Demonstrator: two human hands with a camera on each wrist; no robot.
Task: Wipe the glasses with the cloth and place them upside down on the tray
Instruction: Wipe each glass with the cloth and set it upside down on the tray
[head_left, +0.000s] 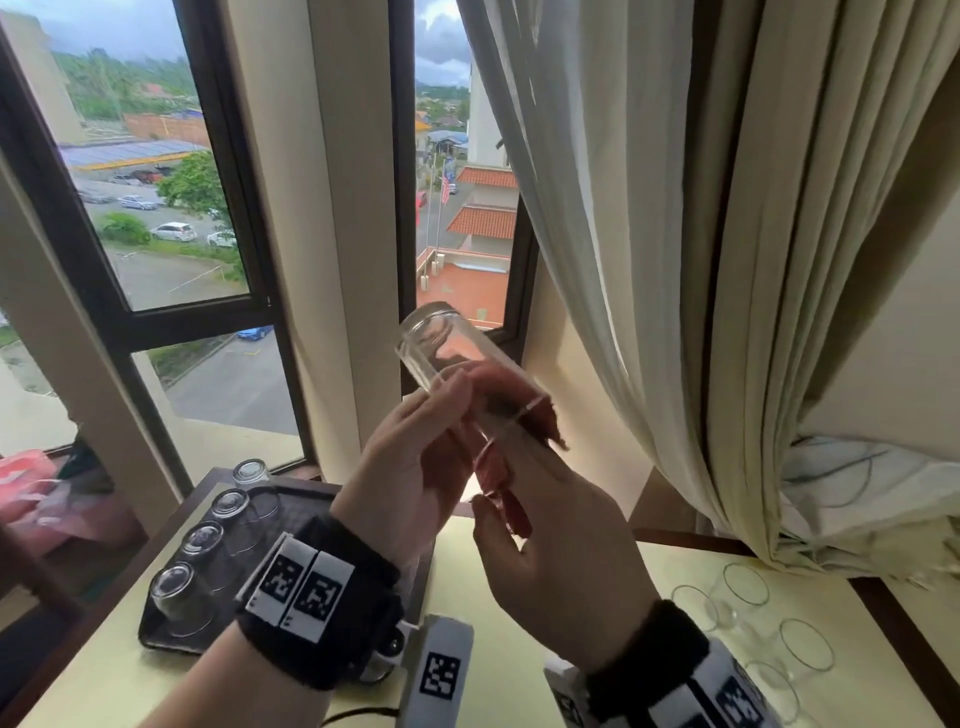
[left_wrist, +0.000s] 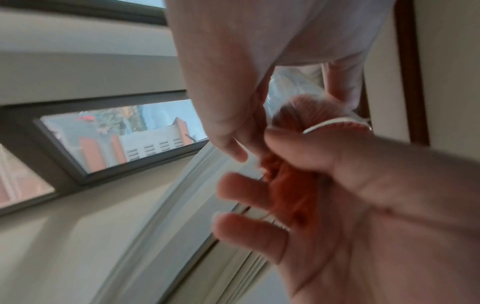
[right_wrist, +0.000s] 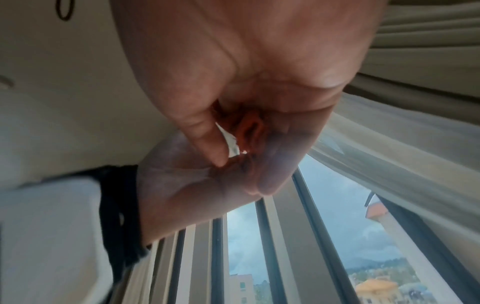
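Observation:
A clear glass (head_left: 441, 343) is held up in front of the window, tilted with its base up and to the left. My left hand (head_left: 441, 410) grips its wall near the mouth, thumb on top. A red cloth (head_left: 493, 470) is stuffed into the mouth and hangs out below; my right hand (head_left: 511, 467) pinches it there. The wrist views show the same cloth (left_wrist: 285, 185) (right_wrist: 249, 131) between my left hand (left_wrist: 285, 156) and right hand (right_wrist: 244, 174). The dark tray (head_left: 156, 636) lies low at the left, carrying several upside-down glasses (head_left: 179, 597).
Several upright glasses (head_left: 745, 584) stand on the pale yellow table (head_left: 493, 649) at the lower right. A cream curtain (head_left: 727, 260) hangs along the right, bunched near those glasses. Window frames fill the back. A pink bag (head_left: 31, 488) sits at the far left.

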